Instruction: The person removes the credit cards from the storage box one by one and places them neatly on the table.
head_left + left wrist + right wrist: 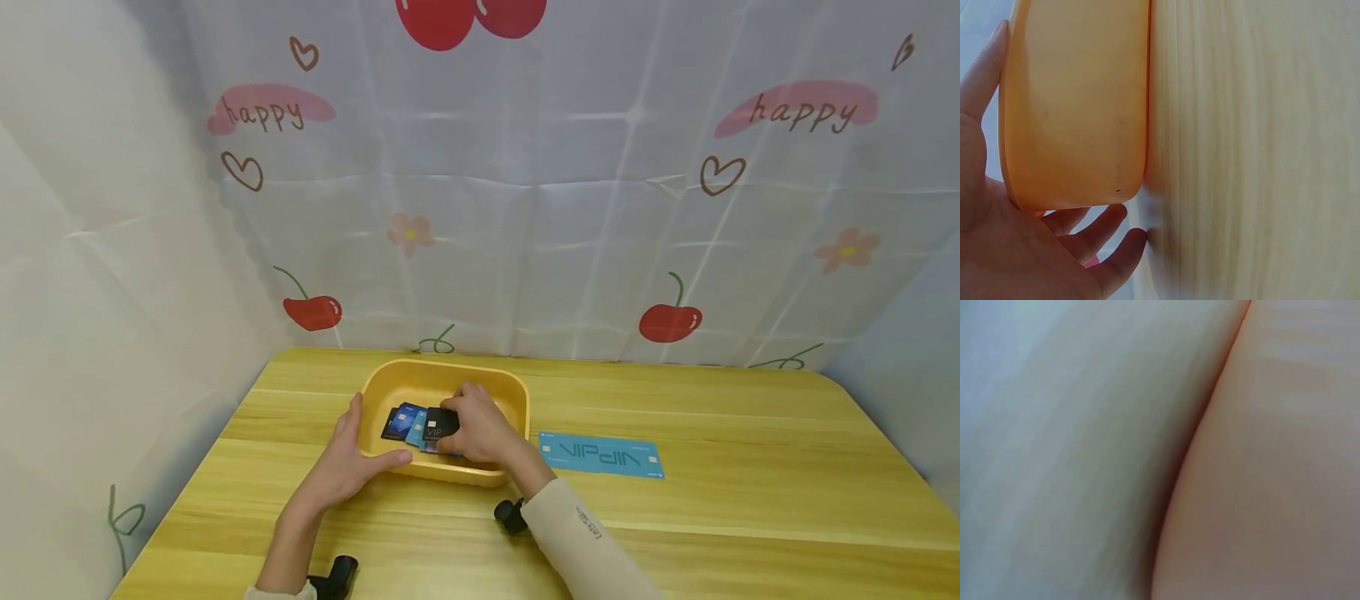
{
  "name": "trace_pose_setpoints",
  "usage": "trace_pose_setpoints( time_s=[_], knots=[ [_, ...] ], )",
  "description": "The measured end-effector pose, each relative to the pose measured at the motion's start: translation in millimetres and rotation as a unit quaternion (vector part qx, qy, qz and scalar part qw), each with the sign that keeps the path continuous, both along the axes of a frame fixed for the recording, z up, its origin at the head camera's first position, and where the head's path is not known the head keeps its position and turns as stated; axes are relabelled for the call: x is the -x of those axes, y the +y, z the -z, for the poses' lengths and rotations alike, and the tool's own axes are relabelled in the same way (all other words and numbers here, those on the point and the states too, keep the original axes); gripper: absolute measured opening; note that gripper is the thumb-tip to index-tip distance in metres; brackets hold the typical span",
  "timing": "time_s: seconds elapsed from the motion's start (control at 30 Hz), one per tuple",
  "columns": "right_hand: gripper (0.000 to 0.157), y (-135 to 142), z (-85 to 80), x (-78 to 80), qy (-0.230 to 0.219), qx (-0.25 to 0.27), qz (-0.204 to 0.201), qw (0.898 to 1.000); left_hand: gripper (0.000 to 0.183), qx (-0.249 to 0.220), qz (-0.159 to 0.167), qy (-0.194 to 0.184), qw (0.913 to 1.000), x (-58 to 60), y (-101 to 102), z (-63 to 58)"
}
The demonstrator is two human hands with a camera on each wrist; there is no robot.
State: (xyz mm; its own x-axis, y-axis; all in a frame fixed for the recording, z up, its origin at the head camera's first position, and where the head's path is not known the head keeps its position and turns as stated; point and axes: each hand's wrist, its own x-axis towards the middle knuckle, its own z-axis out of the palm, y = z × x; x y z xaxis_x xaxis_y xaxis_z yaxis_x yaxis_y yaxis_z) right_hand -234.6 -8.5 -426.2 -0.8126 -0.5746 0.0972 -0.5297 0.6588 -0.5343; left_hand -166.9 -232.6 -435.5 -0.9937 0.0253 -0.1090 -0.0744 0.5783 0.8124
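A yellow plastic basket (pixel 442 477) stands on the wooden table, with several overlapping bank-style cards on its floor. Dark blue (pixel 406 414) and black cards lie at the left of this group. My right hand (pixel 480 425) reaches inside and pinches a black VIP card (pixel 437 422) between thumb and fingers; its palm side is hidden. At the basket's front left corner, my left hand (pixel 348 458) rests with its thumb along the front rim and its fingers spread along the left side. The left wrist view shows this hand (pixel 1029 250) against the basket's outer wall (pixel 1079 112).
Two light blue VIP cards (pixel 600 455) lie end to end on the table (pixel 750 500), right of the basket. A white curtain (pixel 525 250) with cherries and hearts hangs behind the table. The right wrist view holds only blurred skin (pixel 1272 487) and a pale surface.
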Motion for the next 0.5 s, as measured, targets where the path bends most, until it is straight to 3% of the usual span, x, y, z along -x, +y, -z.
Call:
trace_pose_setpoints(
  time_s=[0.5],
  knots=[
    [0.057,7,-12.0,-7.8,0.0,0.017,-0.003,1.0,0.124,-0.004,-0.001,-0.001,1.0,0.8,0,1.4]
  ],
)
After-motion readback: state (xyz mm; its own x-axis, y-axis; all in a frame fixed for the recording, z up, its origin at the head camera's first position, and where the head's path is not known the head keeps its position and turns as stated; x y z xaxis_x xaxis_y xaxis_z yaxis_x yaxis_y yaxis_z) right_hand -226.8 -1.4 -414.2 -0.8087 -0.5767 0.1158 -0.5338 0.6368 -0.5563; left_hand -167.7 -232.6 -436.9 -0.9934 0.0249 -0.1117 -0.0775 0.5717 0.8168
